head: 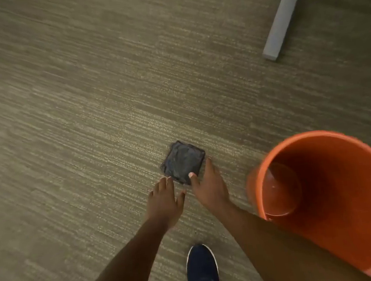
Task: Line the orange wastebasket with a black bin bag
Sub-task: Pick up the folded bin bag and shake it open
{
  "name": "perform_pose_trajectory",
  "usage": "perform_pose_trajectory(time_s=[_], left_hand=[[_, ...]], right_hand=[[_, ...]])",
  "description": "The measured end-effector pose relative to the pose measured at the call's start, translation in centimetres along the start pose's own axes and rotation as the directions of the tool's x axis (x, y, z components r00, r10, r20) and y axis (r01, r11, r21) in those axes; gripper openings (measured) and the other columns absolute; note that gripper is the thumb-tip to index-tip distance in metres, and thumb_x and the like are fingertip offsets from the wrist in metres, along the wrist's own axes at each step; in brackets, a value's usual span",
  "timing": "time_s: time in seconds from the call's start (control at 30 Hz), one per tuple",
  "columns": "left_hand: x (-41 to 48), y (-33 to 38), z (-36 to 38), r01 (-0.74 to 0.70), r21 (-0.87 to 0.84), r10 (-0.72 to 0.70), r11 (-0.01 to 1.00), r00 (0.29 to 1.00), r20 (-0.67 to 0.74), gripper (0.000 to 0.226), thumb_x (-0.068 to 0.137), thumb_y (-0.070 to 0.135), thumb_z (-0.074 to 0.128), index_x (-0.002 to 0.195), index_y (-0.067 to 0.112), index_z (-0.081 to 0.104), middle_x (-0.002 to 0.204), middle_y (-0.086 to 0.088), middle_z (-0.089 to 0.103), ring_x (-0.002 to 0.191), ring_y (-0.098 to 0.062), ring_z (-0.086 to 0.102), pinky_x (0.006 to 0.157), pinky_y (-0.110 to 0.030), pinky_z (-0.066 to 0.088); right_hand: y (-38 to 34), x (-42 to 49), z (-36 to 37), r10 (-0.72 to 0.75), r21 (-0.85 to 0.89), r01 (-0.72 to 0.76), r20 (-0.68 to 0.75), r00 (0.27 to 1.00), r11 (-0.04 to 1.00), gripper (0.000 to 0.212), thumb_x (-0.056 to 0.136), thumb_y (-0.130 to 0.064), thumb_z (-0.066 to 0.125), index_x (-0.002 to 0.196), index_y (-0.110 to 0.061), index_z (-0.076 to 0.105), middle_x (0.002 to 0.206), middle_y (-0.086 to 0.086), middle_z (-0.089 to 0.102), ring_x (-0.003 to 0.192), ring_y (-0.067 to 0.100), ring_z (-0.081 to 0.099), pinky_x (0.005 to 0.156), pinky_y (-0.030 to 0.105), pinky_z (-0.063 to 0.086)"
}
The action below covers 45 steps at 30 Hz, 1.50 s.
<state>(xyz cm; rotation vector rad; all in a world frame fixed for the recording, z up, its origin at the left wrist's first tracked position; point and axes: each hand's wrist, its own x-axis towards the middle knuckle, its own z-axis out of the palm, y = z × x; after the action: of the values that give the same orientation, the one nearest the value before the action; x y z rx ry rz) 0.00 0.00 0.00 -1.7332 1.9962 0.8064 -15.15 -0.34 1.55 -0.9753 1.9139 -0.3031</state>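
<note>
The black bin bag (183, 162) lies flat on the floor, still folded into a small creased square, near the scene's middle. To its right stands the orange wastebasket (339, 203), upright, round, unlined, its mouth open.

No readable text, label or number anywhere (frame motion-blurred).

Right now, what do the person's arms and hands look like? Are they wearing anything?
Both arms are bare, with no sleeves in view. The left hand and right hand wear no gloves, and I see no rings, watch or bracelets. The fingernails look pale and fairly long. The picture is a bit blurry, so tiny details could be missed. One dark blue shoe with a white sole edge shows below.
</note>
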Motion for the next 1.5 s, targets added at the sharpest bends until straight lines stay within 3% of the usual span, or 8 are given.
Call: perform_pose_trajectory(time_s=[0.33, 0.53, 0.8, 1.0, 1.13, 1.27, 1.4, 1.5], left_hand=[[8.8, -1.6, 6.8, -0.136, 0.064, 0.133, 0.989, 0.99, 0.048, 0.065, 0.105, 0.051, 0.021, 0.164, 0.029, 0.005, 0.173, -0.003, -0.004, 0.159, -0.029, -0.003, 0.126, -0.049, 0.01], [9.5, -1.7, 8.4, -0.16, 0.081, 0.153, 0.984, 0.985, 0.076, 0.064, 0.105, 0.05, 0.016, 0.163, 0.03, -0.001, 0.172, 0.0, -0.01, 0.158, -0.029, -0.01, 0.127, -0.05, 0.006], [9.3, -1.7, 8.2, -0.17, 0.019, 0.169, 0.985, 0.985, 0.034, 0.064, 0.105, 0.048, 0.02, 0.164, 0.028, 0.007, 0.173, -0.002, -0.003, 0.159, -0.028, -0.002, 0.126, -0.049, 0.01], [8.3, -0.9, 5.4, -0.053, -0.217, 0.028, 0.975, 0.993, -0.118, 0.067, 0.104, 0.046, 0.035, 0.162, 0.016, 0.02, 0.17, -0.011, 0.02, 0.154, -0.031, 0.025, 0.121, -0.05, 0.029], [7.6, -0.1, 1.4, -0.028, -0.614, -0.133, 0.789, 0.967, -0.215, 0.054, 0.102, 0.037, 0.048, 0.149, 0.012, 0.041, 0.143, -0.014, 0.053, 0.129, -0.031, 0.054, 0.103, -0.051, 0.05], [5.5, 1.8, -4.7, 0.18, -0.925, -0.199, 0.334, 0.973, 0.117, 0.026, 0.102, 0.032, 0.047, 0.112, 0.016, 0.065, 0.114, -0.011, 0.073, 0.1, -0.02, 0.07, 0.074, -0.032, 0.055], [1.4, 4.3, -10.8, 0.249, -0.936, -0.174, 0.249, 0.962, 0.21, 0.025, 0.099, 0.021, 0.051, 0.096, 0.008, 0.073, 0.087, -0.009, 0.078, 0.069, -0.015, 0.073, 0.053, -0.021, 0.053], [-2.9, 6.8, -15.7, 0.192, -0.958, -0.185, 0.214, 0.971, 0.153, 0.019, 0.099, 0.016, 0.058, 0.107, 0.01, 0.075, 0.087, -0.003, 0.082, 0.077, -0.016, 0.078, 0.064, -0.028, 0.06]], right_hand=[[2.7, 10.3, 6.7, 0.344, 0.322, -0.289, -0.13, 0.93, 0.902, 0.071, 0.093, -0.034, 0.069, 0.152, -0.008, 0.038, 0.152, 0.016, 0.048, 0.136, 0.036, 0.051, 0.106, 0.042, 0.045], [3.1, 11.8, 7.5, 0.37, 0.308, -0.301, -0.199, 0.907, 0.903, 0.057, 0.09, -0.033, 0.073, 0.135, -0.006, 0.052, 0.136, 0.017, 0.059, 0.123, 0.038, 0.059, 0.098, 0.049, 0.052], [2.5, 11.1, 7.3, 0.273, 0.365, -0.179, -0.224, 0.935, 0.914, 0.027, 0.094, -0.024, 0.068, 0.115, -0.009, 0.06, 0.116, 0.012, 0.071, 0.105, 0.032, 0.067, 0.075, 0.03, 0.043], [1.3, 8.8, 6.4, 0.227, 0.46, -0.101, -0.226, 0.947, 0.882, 0.036, 0.101, -0.019, 0.058, 0.135, -0.011, 0.051, 0.129, 0.017, 0.066, 0.117, 0.034, 0.065, 0.088, 0.035, 0.053], [-0.4, 6.5, 4.1, 0.306, 0.608, -0.115, -0.22, 0.926, 0.786, 0.035, 0.103, -0.019, 0.049, 0.137, -0.013, 0.049, 0.126, 0.012, 0.063, 0.117, 0.034, 0.063, 0.09, 0.039, 0.051], [-2.8, 3.5, 0.1, 0.337, 0.746, -0.131, -0.132, 0.932, 0.653, 0.029, 0.101, -0.018, 0.041, 0.125, -0.012, 0.055, 0.123, 0.014, 0.064, 0.11, 0.034, 0.064, 0.091, 0.044, 0.052], [-5.7, -0.3, -5.7, 0.338, 0.726, -0.177, -0.081, 0.937, 0.664, 0.036, 0.101, -0.028, 0.047, 0.137, -0.022, 0.05, 0.116, 0.008, 0.063, 0.093, 0.023, 0.062, 0.083, 0.04, 0.05], [-8.5, -4.8, -11.2, 0.229, 0.561, -0.086, -0.189, 0.955, 0.823, 0.065, 0.099, -0.03, 0.057, 0.157, -0.022, 0.029, 0.132, 0.008, 0.061, 0.117, 0.029, 0.061, 0.101, 0.043, 0.049]])
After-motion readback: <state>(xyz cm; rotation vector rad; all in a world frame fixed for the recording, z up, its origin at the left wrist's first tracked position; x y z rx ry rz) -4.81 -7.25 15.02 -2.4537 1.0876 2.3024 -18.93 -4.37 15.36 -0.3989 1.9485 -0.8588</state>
